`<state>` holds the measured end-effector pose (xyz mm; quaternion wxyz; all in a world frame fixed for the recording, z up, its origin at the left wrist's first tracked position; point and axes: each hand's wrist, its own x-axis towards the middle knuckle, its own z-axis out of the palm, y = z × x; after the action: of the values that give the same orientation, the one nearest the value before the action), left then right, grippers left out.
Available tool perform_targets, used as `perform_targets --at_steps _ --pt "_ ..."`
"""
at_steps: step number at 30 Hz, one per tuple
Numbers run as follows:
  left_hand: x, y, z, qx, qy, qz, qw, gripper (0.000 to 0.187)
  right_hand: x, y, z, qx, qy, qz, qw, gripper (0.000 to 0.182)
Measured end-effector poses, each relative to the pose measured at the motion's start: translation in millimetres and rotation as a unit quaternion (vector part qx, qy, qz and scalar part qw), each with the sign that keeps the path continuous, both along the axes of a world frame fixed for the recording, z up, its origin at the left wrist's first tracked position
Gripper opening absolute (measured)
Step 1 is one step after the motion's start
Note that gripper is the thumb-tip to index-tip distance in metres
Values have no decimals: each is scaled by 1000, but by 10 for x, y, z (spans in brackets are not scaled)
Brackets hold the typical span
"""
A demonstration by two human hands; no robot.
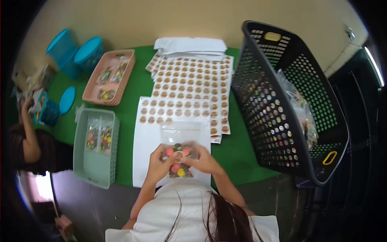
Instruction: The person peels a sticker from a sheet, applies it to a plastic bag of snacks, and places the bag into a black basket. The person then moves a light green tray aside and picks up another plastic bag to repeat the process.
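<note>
A clear plastic bag of colourful candies (pixel 180 172) lies in front of me on a white sheet (pixel 146 161), its clear top (pixel 181 129) pointing away from me. My left hand (pixel 158 164) grips the bag's left side, thumb on its front. From the right, my right hand (pixel 204 162) holds the same bag, its fingers slightly blurred. Both thumbs meet at mid-bag over a small round patch that looks like a sticker, partly covered by them. Just beyond are sheets of round brown stickers (pixel 185 78); the nearest sheet has bare white space where stickers are gone.
A black laundry basket (pixel 264 133) with filled bags (pixel 302 115) stands right. At left are a pale green basket (pixel 94 173) and a pink basket (pixel 92 84), both holding small bags. Blue tubs (pixel 89 50) stand behind. Another person's arm (pixel 30 137) is at far left.
</note>
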<state>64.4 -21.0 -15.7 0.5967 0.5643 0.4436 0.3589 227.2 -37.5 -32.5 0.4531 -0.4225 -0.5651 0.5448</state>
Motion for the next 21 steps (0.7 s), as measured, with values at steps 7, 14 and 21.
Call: perform_targets --at_steps 7,14,21 --pt "20 -38 34 12 -84 -12 996 30 66 -39 262 -79 134 -27 987 32" --pt "73 -13 181 26 -160 7 987 29 400 -222 941 9 6 -124 992 32" --pt "-88 132 240 39 -137 69 987 16 1314 -1154 1702 636 -80 -516 568 33"
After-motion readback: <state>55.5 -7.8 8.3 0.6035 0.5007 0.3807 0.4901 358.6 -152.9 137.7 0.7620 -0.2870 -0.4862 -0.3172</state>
